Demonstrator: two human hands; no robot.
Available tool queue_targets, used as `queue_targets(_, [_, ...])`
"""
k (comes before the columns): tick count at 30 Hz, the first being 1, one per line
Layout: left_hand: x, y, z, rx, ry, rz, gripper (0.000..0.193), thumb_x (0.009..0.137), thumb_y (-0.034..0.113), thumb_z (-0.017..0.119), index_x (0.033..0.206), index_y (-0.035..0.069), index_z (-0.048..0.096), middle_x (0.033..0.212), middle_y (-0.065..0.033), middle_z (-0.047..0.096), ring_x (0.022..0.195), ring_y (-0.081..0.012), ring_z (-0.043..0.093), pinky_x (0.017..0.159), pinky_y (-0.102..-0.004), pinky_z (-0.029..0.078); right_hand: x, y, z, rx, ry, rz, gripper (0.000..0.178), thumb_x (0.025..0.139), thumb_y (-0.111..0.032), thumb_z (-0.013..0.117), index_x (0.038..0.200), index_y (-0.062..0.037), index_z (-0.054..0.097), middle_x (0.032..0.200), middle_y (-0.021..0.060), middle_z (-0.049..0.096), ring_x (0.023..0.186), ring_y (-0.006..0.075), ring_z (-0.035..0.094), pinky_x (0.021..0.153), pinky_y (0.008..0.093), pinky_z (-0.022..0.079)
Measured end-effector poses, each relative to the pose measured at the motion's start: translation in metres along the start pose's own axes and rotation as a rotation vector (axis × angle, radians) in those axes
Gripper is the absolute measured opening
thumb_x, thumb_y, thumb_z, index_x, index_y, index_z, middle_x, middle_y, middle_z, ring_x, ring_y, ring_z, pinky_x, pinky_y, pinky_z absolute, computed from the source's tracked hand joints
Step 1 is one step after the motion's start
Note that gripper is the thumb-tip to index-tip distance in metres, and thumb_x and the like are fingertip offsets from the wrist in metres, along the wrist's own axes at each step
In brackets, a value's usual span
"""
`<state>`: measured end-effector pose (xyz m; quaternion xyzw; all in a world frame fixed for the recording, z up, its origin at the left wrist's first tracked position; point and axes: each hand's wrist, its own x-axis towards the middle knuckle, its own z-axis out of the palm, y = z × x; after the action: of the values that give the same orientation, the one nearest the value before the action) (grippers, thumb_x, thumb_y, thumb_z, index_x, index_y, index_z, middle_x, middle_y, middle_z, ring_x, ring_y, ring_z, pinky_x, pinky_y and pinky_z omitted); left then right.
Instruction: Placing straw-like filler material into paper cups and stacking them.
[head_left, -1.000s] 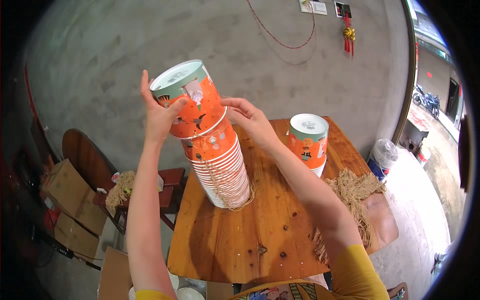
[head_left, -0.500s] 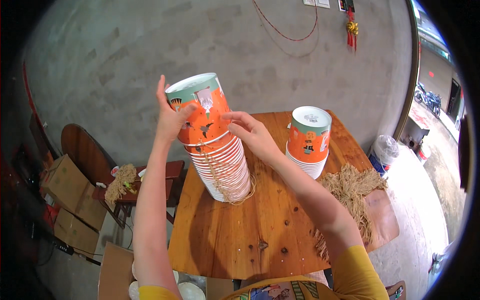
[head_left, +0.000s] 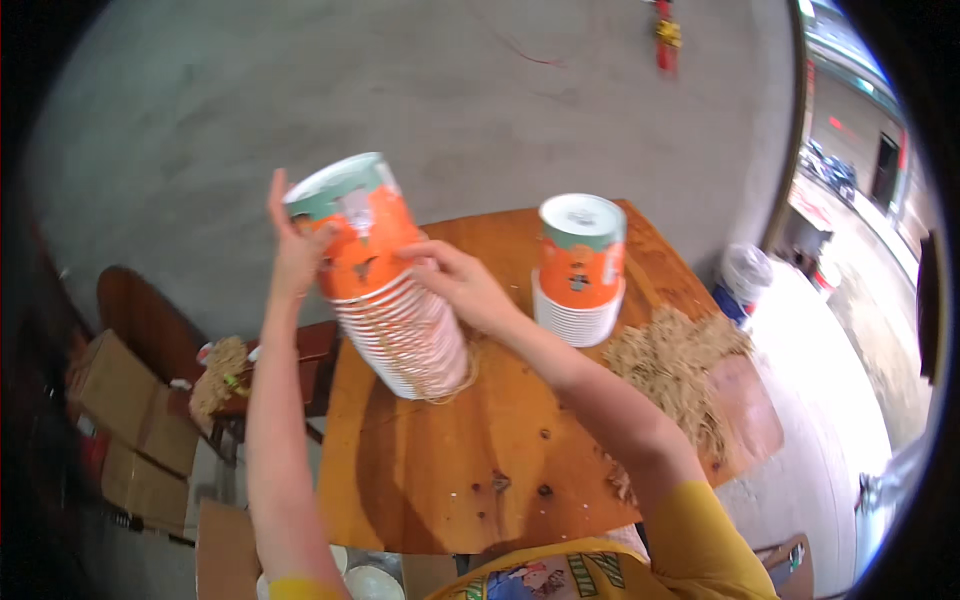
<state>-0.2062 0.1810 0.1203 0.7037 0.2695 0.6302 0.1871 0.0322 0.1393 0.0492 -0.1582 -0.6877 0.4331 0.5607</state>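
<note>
Left fingers [head_left: 279,192] hold the tub [head_left: 368,245] at nine o'clock; right fingers [head_left: 432,252], grip unclear, meet it at three, likely steadying the tilted stack [head_left: 395,345].

tall stack [head_left: 370,315]: white rims, close-striped. its top bucket [head_left: 362,240]: orange body, green band, white base, pale and dark printed figures. twine [head_left: 418,362]: tan. short stack [head_left: 580,272]: orange, green, white, small dark figures; white stripes of rims below. table [head_left: 430,480]: glossy orange-brown, dark knots. fibre bundle [head_left: 665,355]: tan. wall [head_left: 230,110]: mottled grey. hanging ornament [head_left: 667,38]: red, gold. shirt [head_left: 705,535]: mustard yellow, multicoloured front print. cartons [head_left: 125,385]: brown. floor bucket [head_left: 742,280]: white over blue.
</note>
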Motion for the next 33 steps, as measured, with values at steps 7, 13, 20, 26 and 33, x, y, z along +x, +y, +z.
queue_targets(7, [-0.019, -0.016, -0.021, 0.263, 0.150, 0.086, 0.070, 0.095, 0.016, 0.057, 0.154, 0.012, 0.018, 0.154, -0.0121, 0.026, 0.140, -0.0255, 0.030, 0.113, -0.0409, 0.029, -0.075, -0.014, -0.026, -0.555, -0.039, -0.103, 0.029, 0.094, -0.016, 0.059, 0.122, -0.0069, 0.059, 0.120, 0.0115, 0.062, 0.111, 0.0248, 0.059, 0.094, 0.0360, 0.047])
queue_targets(13, [-0.144, 0.041, 0.022, 0.504, 0.344, 0.395, 0.054, 0.095, 0.015, 0.052, 0.143, -0.003, 0.034, 0.148, -0.0186, 0.036, 0.135, -0.0338, 0.038, 0.111, -0.0446, 0.030, -0.199, -0.052, -0.140, -0.528, 0.393, 0.674, 0.018, 0.092, -0.009, 0.060, 0.108, -0.0035, 0.064, 0.103, 0.0100, 0.068, 0.092, 0.0237, 0.065, 0.081, 0.0337, 0.052])
queue_targets(20, [-0.267, 0.045, 0.140, 0.350, -0.532, -0.226, 0.043, 0.085, 0.014, 0.066, 0.126, 0.005, 0.055, 0.133, -0.0158, 0.051, 0.124, -0.0334, 0.048, 0.104, -0.0423, 0.038, -0.254, -0.073, -0.207, -1.043, 0.503, 0.432, 0.017, 0.092, -0.014, 0.060, 0.104, -0.0040, 0.065, 0.091, 0.0134, 0.069, 0.081, 0.0263, 0.068, 0.072, 0.0347, 0.053])
queue_targets(26, [-0.260, 0.042, 0.161, 0.308, -0.740, -0.346, 0.048, 0.088, 0.017, 0.066, 0.131, 0.004, 0.050, 0.137, -0.0160, 0.048, 0.128, -0.0354, 0.046, 0.105, -0.0421, 0.038, -0.235, -0.061, -0.206, -1.006, 0.464, 0.536, 0.022, 0.091, -0.019, 0.062, 0.107, -0.0037, 0.064, 0.095, 0.0130, 0.070, 0.087, 0.0266, 0.068, 0.077, 0.0369, 0.053])
queue_targets(33, [-0.196, -0.021, 0.226, 0.215, -0.524, -0.361, 0.077, 0.088, 0.023, 0.069, 0.148, 0.003, 0.025, 0.152, -0.0226, 0.026, 0.140, -0.0365, 0.030, 0.113, -0.0415, 0.029, -0.145, -0.020, -0.224, -0.859, 0.520, 0.137, 0.077, 0.082, -0.029, 0.075, 0.146, -0.0129, 0.036, 0.141, 0.0262, 0.040, 0.129, 0.0366, 0.046, 0.100, 0.0417, 0.045])
